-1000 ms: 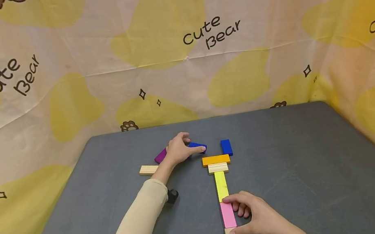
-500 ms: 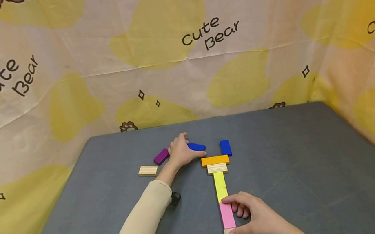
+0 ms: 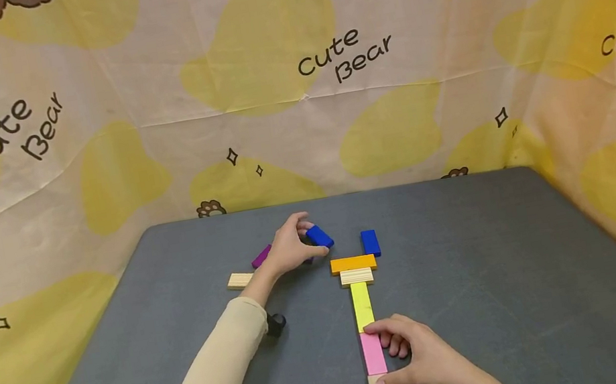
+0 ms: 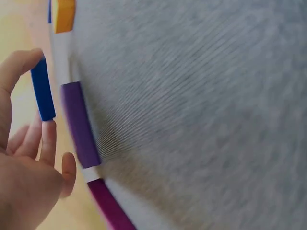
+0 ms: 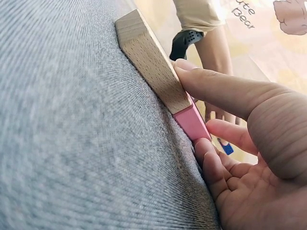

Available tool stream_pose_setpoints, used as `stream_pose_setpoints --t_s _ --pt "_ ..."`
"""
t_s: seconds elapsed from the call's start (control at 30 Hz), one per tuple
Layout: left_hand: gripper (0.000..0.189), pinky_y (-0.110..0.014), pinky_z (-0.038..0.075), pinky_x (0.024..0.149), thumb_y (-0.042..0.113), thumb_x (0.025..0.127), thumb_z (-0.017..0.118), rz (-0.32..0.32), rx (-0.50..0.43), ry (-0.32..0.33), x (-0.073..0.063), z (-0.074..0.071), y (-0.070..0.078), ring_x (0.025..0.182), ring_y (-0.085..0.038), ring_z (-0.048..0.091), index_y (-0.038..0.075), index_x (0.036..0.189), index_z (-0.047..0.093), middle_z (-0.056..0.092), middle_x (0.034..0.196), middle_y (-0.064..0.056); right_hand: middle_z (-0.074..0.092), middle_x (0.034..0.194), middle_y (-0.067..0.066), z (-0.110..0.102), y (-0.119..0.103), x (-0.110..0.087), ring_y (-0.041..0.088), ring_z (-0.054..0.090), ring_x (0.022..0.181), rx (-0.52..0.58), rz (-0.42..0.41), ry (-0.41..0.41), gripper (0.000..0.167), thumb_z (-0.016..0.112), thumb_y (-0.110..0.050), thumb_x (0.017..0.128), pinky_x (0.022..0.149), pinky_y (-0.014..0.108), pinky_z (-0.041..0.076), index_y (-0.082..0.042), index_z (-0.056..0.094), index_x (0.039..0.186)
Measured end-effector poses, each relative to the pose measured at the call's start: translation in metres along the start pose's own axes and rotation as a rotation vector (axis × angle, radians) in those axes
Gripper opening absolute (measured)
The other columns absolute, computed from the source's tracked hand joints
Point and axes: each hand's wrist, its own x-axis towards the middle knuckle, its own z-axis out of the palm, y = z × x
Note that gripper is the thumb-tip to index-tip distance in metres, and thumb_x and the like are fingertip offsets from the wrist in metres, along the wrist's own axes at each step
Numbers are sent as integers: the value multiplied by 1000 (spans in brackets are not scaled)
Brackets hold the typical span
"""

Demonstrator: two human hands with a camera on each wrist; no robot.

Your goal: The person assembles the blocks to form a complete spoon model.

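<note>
My left hand (image 3: pixel 288 247) pinches a blue wooden block (image 4: pixel 43 89) between thumb and fingers, tilted and raised over the far part of the table. In the left wrist view, a violet block (image 4: pixel 80 124) and a magenta block (image 4: pixel 112 206) lie close by. My right hand (image 3: pixel 427 355) rests at the near end of a line of blocks. Its thumb touches a plain wood block (image 5: pixel 156 62), and its index fingertip lies where the pink block (image 3: pixel 374 353) meets the yellow block (image 3: pixel 362 306). The other right fingers bend loosely beside the pink block.
At the line's far end, a striped plain block (image 3: pixel 356 276) and an orange block (image 3: pixel 353 264) lie crosswise. Beyond them is another blue block (image 3: pixel 370 243). A plain block (image 3: pixel 239 280) lies left, partly behind the left wrist. A printed cloth (image 3: pixel 261 57) hangs behind the grey table (image 3: pixel 514 293).
My left fingers have taken hold of the blue block, which is now lifted and turned from where it lay. The left forearm has shifted slightly left. My right hand stays put.
</note>
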Motion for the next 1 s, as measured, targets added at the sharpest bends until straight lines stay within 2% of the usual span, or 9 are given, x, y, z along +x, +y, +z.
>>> stream_pose_setpoints --t_s 0.2,0.37,0.5,0.63,1.0 --pt "80 -42 39 102 18 73 89 87 53 -88 2 -9 7 118 -23 52 9 141 47 61 128 -1 53 94 2 0 1 0 20 50 84 6 -3 -1 63 90 -35 70 69 27 43 -18 62 124" --pt "76 -41 39 102 15 73 89 145 126 -178 4 -7 12 117 -21 53 6 138 51 63 126 0 53 95 2 0 2 0 20 50 84 4 -10 0 63 90 -35 70 69 27 43 -18 62 124" --pt "75 -40 40 103 11 73 88 150 163 -227 5 -4 12 118 -23 54 4 138 51 63 126 -4 53 95 2 0 2 1 21 50 84 1 -7 0 63 90 -35 70 69 27 43 -19 62 124" --pt "73 -38 39 104 10 74 88 129 185 -255 5 -3 11 120 -23 55 4 137 52 62 128 -6 52 95 2 0 1 1 21 50 84 -1 1 -3 63 90 -36 70 69 27 43 -19 62 124" --pt "70 -39 38 105 12 74 87 119 177 -261 6 0 7 120 -21 55 6 136 53 63 127 -3 52 94 2 0 1 0 20 50 84 -9 -5 9 63 90 -36 70 69 27 43 -19 62 124"
